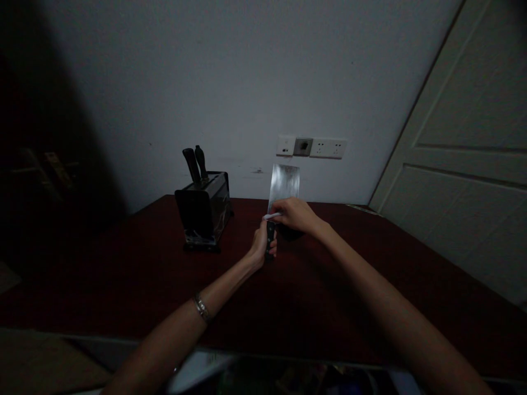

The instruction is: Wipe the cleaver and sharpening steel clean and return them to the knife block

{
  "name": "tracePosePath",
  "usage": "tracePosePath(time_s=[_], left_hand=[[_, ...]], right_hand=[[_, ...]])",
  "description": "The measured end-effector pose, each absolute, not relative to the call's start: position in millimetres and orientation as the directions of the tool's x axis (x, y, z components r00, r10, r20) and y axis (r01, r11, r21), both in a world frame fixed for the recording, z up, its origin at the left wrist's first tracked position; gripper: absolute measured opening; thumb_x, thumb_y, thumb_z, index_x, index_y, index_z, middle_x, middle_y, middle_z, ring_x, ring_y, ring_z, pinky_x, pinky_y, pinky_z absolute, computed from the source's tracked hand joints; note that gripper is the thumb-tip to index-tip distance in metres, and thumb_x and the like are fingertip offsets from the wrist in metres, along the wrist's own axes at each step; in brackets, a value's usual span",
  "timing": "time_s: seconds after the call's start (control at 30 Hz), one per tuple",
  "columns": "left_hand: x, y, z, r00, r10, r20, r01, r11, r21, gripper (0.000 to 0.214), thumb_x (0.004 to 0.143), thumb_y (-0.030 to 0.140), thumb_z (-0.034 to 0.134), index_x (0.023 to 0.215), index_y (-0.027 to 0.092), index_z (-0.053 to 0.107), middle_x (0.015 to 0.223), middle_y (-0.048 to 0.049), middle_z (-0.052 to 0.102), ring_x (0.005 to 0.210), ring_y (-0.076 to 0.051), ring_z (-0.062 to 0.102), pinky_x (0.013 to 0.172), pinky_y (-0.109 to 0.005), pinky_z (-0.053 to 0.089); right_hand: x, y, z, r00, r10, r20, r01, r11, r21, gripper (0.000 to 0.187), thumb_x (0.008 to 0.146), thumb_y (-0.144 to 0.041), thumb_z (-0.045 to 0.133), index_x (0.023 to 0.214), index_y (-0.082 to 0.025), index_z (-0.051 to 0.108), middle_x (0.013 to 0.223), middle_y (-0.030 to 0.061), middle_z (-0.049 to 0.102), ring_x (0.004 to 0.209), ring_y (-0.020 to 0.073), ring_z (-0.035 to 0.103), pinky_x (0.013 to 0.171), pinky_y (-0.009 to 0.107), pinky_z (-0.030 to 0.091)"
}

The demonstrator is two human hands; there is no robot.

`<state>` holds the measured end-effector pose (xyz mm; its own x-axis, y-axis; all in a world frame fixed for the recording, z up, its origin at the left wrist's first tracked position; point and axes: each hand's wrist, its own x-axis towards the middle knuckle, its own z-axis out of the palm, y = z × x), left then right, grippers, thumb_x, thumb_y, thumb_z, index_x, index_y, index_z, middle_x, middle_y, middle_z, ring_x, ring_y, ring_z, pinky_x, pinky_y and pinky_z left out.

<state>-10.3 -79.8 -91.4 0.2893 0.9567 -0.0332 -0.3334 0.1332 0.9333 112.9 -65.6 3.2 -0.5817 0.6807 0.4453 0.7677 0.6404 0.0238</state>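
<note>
My left hand (259, 241) is wrapped round the black riveted handle of a cleaver (285, 181), whose broad metal blade points up and away from me. My right hand (297, 213) is closed at the lower part of the blade, just above the handle. From its fingertips sticks a slim white thing (269, 216), lying across the base of the blade; its kind I cannot make out. The right hand hides the lower right of the blade. Below it is a dark patch, too dim to name.
A black knife block (201, 211) with two black-handled tools (191, 164) stands on the dark red tabletop (230, 318), left of my hands. Wall sockets (327, 148) are behind the cleaver. A pale panelled door (465, 159) is at right. Below the front edge lie blurred items.
</note>
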Motion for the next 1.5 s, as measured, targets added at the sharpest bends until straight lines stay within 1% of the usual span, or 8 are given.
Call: tracePosePath(time_s=[0.23, 0.4, 0.6, 0.77, 1.0, 1.27, 1.5], left_hand=[[-11.4, -76.6, -92.7, 0.262, 0.965, -0.033, -0.318, 0.118, 0.941, 0.055, 0.081, 0.068, 0.024, 0.058, 0.020, 0.038, 0.036, 0.0069, 0.031, 0.026, -0.006, 0.028, 0.032, -0.020, 0.030], [-10.0, -79.1, -92.3, 0.256, 0.965, -0.047, -0.276, 0.120, 0.954, 0.056, 0.081, 0.067, 0.023, 0.056, 0.019, 0.038, 0.035, 0.0069, 0.030, 0.026, -0.006, 0.026, 0.032, -0.020, 0.030], [-9.6, -81.7, -90.2, 0.253, 0.966, -0.052, -0.305, 0.130, 0.943, 0.056, 0.081, 0.068, 0.023, 0.054, 0.020, 0.036, 0.036, 0.0068, 0.030, 0.026, -0.006, 0.026, 0.033, -0.020, 0.030], [-8.6, -80.4, -94.4, 0.260, 0.965, -0.041, -0.278, 0.115, 0.954, 0.056, 0.082, 0.067, 0.022, 0.054, 0.020, 0.036, 0.036, 0.0065, 0.030, 0.026, -0.006, 0.027, 0.033, -0.021, 0.031], [-10.3, -78.3, -94.3, 0.284, 0.958, -0.029, -0.279, 0.111, 0.954, 0.057, 0.079, 0.070, 0.022, 0.056, 0.020, 0.037, 0.036, 0.0069, 0.031, 0.026, -0.006, 0.028, 0.033, -0.020, 0.030], [-6.6, -82.5, -95.0, 0.272, 0.960, -0.068, -0.269, 0.144, 0.952, 0.057, 0.080, 0.069, 0.022, 0.056, 0.020, 0.037, 0.036, 0.0069, 0.032, 0.026, -0.007, 0.028, 0.034, -0.020, 0.031], [-11.5, -83.0, -86.0, 0.295, 0.955, -0.037, -0.311, 0.133, 0.941, 0.056, 0.081, 0.068, 0.022, 0.057, 0.020, 0.038, 0.037, 0.0066, 0.031, 0.026, -0.006, 0.028, 0.033, -0.020, 0.029]], right_hand=[[114.5, -64.7, 1.0, -0.570, 0.684, 0.455, 0.782, 0.622, 0.044, 0.012, 0.078, -0.028, 0.058, 0.083, -0.021, 0.067, 0.081, 0.0037, 0.068, 0.075, 0.0173, 0.059, 0.059, 0.027, 0.032], [113.2, -67.1, -5.1, -0.544, 0.696, 0.468, 0.792, 0.611, 0.011, 0.014, 0.080, -0.031, 0.056, 0.084, -0.021, 0.066, 0.084, 0.0041, 0.068, 0.076, 0.0171, 0.060, 0.058, 0.027, 0.031], [119.6, -70.1, -3.7, -0.535, 0.710, 0.458, 0.800, 0.600, 0.004, 0.013, 0.078, -0.030, 0.057, 0.083, -0.022, 0.066, 0.082, 0.0034, 0.068, 0.076, 0.0174, 0.060, 0.057, 0.026, 0.031], [113.4, -69.8, -4.5, -0.545, 0.695, 0.469, 0.792, 0.611, 0.014, 0.014, 0.079, -0.030, 0.056, 0.083, -0.021, 0.066, 0.082, 0.0037, 0.068, 0.075, 0.0166, 0.059, 0.057, 0.026, 0.031], [118.8, -69.4, -3.3, -0.537, 0.709, 0.457, 0.791, 0.612, -0.020, 0.015, 0.079, -0.032, 0.056, 0.083, -0.022, 0.066, 0.082, 0.0031, 0.068, 0.074, 0.0168, 0.060, 0.057, 0.026, 0.032], [113.0, -72.9, -0.6, -0.552, 0.703, 0.449, 0.791, 0.612, 0.014, 0.013, 0.078, -0.029, 0.056, 0.082, -0.021, 0.066, 0.083, 0.0037, 0.068, 0.075, 0.0170, 0.059, 0.056, 0.027, 0.031], [125.0, -70.9, 0.8, -0.564, 0.686, 0.459, 0.780, 0.625, 0.025, 0.013, 0.079, -0.029, 0.056, 0.082, -0.021, 0.065, 0.080, 0.0040, 0.067, 0.074, 0.0172, 0.058, 0.059, 0.027, 0.033]])
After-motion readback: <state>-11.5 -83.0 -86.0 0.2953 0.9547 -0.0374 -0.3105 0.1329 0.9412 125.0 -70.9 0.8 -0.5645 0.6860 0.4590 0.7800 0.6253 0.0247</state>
